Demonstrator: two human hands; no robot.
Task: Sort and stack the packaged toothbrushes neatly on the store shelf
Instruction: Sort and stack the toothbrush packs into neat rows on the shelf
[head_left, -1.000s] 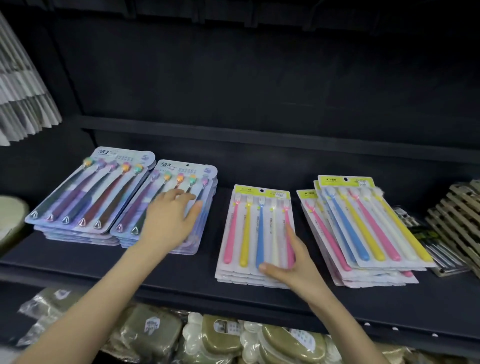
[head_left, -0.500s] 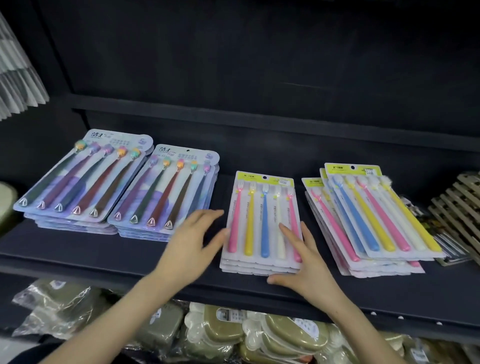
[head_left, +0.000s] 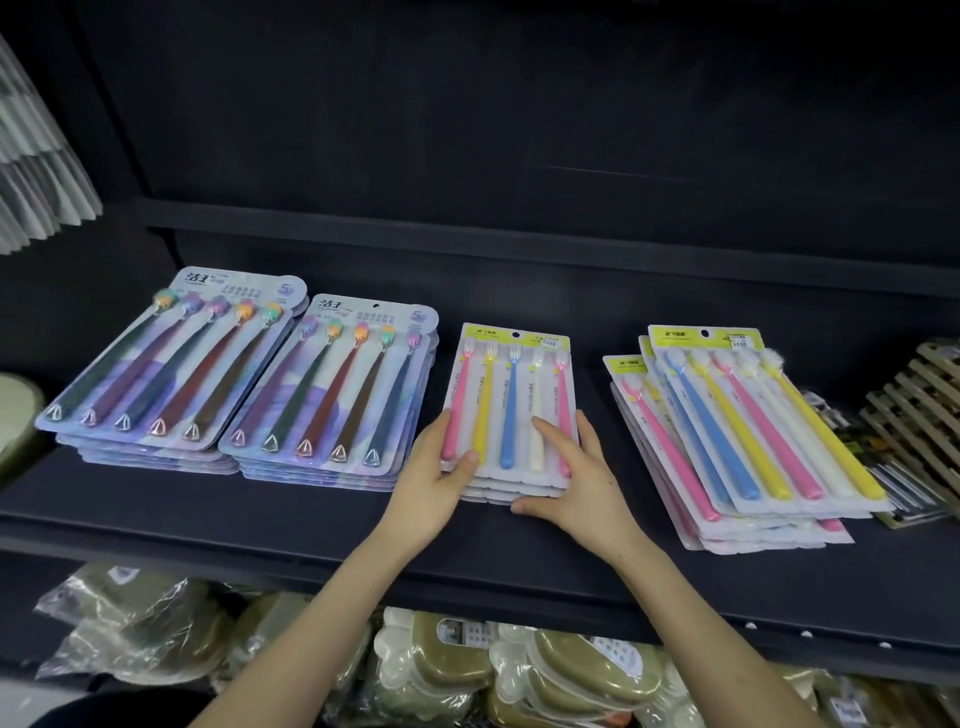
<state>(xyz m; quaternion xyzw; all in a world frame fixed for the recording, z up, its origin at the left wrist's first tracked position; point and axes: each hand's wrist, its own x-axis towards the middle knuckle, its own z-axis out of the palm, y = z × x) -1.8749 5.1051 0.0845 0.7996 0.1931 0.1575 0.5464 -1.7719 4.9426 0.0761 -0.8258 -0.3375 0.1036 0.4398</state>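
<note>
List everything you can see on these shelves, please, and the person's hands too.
far-left stack: one, blue-lilac packs, dark-handled brushes, shelf left.
second stack: one, same blue-lilac packs, beside the first.
middle stack: one, yellow-topped packs, bright brushes, shelf centre.
right stack: one, yellow-topped packs, fanned untidily, shelf right.
wooden lattices: several, tan, far right.
shelf: one, black.
bagged goods: many, olive-green, lower shelf.
pleated items: several, grey-white, upper left.
left hand: one, grips middle stack's left edge, thumb on top.
right hand: one, fingers flat on middle stack, thumb at front edge.

"5" on left purple pack (head_left: 156, 374) and neighbouring purple pack (head_left: 332, 384); rest illegible
</note>
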